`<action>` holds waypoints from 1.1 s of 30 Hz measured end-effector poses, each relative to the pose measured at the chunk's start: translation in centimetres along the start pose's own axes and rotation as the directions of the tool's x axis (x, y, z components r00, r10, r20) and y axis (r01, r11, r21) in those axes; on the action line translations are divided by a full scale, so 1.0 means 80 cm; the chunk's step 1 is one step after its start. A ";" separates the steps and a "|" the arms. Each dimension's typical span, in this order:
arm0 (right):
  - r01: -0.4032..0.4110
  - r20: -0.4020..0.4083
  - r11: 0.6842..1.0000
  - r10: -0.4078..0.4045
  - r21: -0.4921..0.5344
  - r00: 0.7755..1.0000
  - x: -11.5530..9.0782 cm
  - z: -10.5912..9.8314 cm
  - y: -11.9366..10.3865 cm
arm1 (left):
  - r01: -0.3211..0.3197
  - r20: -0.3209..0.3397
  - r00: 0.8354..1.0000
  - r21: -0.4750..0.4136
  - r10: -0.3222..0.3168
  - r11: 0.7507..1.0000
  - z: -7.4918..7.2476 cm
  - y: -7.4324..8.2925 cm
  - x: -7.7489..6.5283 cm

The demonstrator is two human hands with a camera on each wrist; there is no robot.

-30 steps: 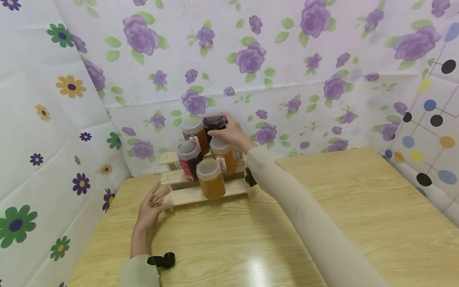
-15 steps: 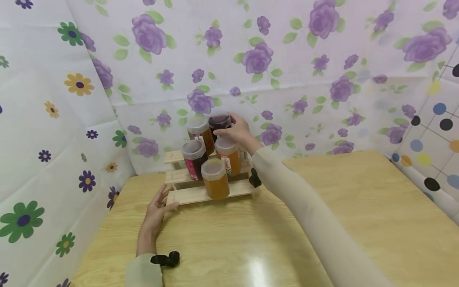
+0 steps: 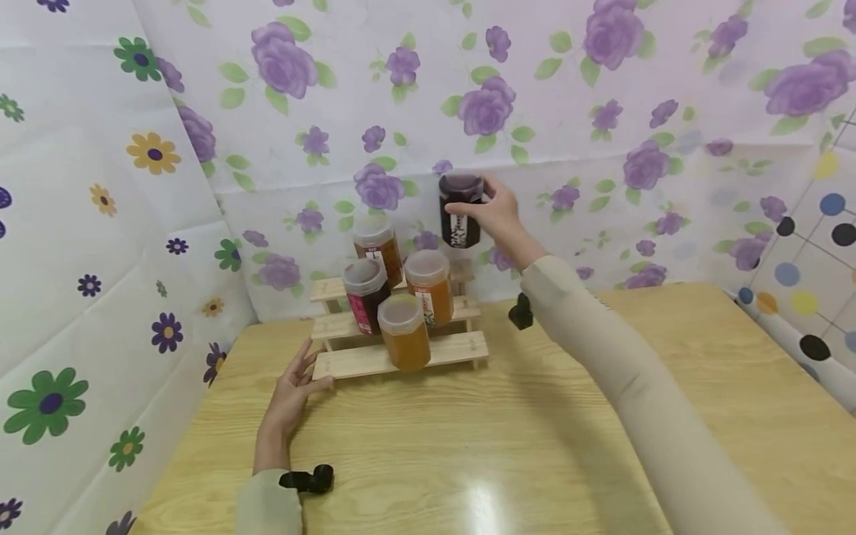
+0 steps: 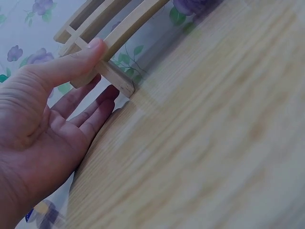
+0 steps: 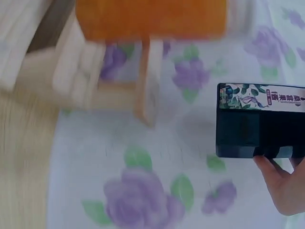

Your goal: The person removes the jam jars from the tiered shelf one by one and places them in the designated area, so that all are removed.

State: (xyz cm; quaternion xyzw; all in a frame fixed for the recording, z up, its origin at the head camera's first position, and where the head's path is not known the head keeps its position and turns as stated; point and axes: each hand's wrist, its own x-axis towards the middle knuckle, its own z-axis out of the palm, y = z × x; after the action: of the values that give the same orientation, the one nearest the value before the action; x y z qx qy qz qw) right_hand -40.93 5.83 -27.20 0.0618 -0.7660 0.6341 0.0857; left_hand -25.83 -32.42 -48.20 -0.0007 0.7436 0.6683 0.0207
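My right hand holds a dark jam jar with a clear lid up off the wooden step rack, above its right end. Thumb and fingers grip the jar's upper part; a patterned label shows on the jar in the right wrist view. Down at the rack's left end, my left hand grips the front step, thumb on top in the left wrist view. On the rack stand an amber jar in front, a dark jar with a pink label and an orange jar mid-level, and a brown-amber jar at the back.
The rack stands on a wood-grain table near its back edge. A flower-printed sheet hangs close behind it, and another printed sheet borders the left side. A dotted sheet lines the right.
My right hand has lifted the dark jam jar off the rack's top step, upward and to the right. The left hand stays at the rack's left end, its fingers now against it.
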 end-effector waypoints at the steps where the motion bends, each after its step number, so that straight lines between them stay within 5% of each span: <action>1: 0.001 -0.007 1.000 -0.001 -0.005 1.000 0.000 -0.010 -0.002 | 0.001 0.002 1.000 0.004 -0.001 1.000 -0.001 0.001 0.000; 9: -0.056 -0.019 0.996 0.054 -0.065 0.998 -0.014 -0.090 0.007 | 0.024 -0.024 0.999 0.052 -0.023 0.998 0.000 0.007 -0.005; 18: -0.159 -0.064 0.978 0.151 -0.134 0.986 -0.037 -0.154 0.054 | 0.045 -0.035 0.998 0.070 -0.043 0.997 0.002 0.005 -0.003; 33: -0.251 -0.030 0.961 0.249 -0.118 0.968 -0.066 -0.166 0.144 | 0.030 -0.041 0.999 0.055 -0.028 0.998 0.004 0.006 -0.004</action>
State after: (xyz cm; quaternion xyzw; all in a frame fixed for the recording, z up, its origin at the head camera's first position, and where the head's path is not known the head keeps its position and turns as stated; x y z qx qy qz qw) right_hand -37.39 20.98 -36.99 -0.0453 -0.8041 0.5926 0.0144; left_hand -25.55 -32.08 -47.75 -0.0243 0.7621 0.6468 0.0155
